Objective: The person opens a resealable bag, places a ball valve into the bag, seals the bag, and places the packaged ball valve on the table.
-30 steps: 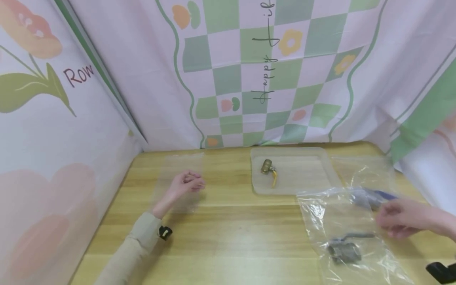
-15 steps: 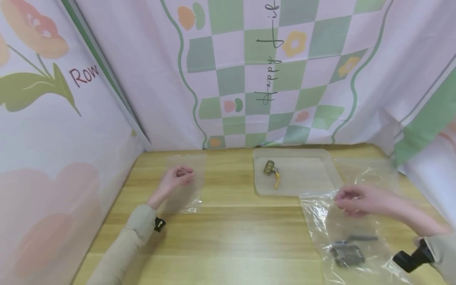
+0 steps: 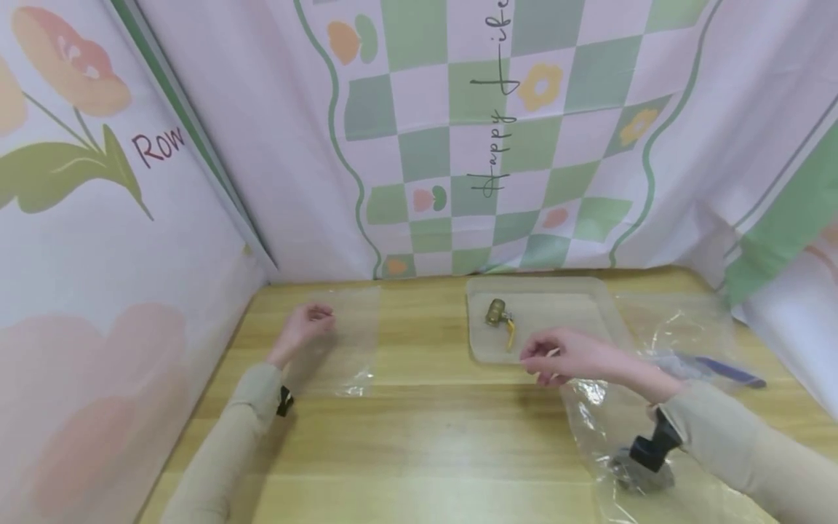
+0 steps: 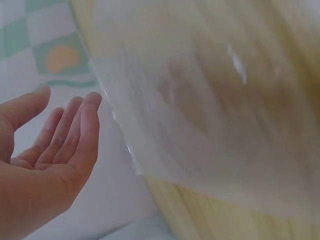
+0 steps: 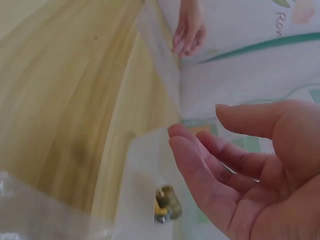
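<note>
My left hand (image 3: 306, 331) hovers over a flat clear plastic bag (image 3: 353, 342) at the left; in the left wrist view its fingers are loosely bent around nothing. My right hand (image 3: 563, 356) is in the air by the front edge of a translucent tray (image 3: 569, 320), its relaxed fingers apart in the right wrist view. In the tray lies a small brass ball valve (image 3: 495, 312) with a yellow lever. A larger ball valve (image 3: 641, 473) lies under a clear zip bag (image 3: 589, 422) or inside it, partly hidden by my right wrist.
Another clear bag (image 3: 681, 320) lies right of the tray, with a blue strip (image 3: 729, 371) on it. Patterned curtains (image 3: 458, 145) stand behind the wooden table (image 3: 419, 444) and along its sides.
My right hand has swept left from the right-hand bags to the tray's front edge. My left hand has drawn back slightly to the left over its bag. The valves have stayed put.
</note>
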The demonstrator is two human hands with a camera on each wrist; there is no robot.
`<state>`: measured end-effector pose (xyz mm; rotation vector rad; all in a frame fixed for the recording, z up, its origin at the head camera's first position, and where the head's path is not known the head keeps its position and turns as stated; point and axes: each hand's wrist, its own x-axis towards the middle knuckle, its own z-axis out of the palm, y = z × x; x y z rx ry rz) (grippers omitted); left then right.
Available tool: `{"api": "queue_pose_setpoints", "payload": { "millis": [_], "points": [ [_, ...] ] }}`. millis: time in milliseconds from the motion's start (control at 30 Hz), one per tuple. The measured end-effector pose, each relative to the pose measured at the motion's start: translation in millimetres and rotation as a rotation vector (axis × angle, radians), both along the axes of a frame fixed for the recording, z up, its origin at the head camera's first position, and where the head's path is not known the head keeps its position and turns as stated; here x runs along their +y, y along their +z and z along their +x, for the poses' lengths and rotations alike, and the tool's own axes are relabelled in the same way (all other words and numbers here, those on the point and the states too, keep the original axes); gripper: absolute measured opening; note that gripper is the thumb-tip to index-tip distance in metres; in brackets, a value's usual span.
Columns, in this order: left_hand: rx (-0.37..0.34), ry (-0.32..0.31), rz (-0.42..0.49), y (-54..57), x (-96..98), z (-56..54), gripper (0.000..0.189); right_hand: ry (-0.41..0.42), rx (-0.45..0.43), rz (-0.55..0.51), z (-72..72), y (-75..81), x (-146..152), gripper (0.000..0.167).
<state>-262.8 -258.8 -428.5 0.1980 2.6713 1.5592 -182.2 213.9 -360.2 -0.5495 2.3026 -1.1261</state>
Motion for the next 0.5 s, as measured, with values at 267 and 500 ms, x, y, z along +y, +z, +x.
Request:
{"api": "queue_pose_setpoints", "payload": {
  "millis": [267,500],
  "points": [
    [0.006,0.104,-0.104,5.6,-7.1,-12.4,0.029,0.063,0.015,-0.03,-8.2,-11.8,-48.8,0.023],
    [-0.004,0.179,-0.206,2.2,-10.0,-22.9,0.029,0.096,0.015,-0.064,-14.5,-27.1,-85.3,0.021]
  ]
}}
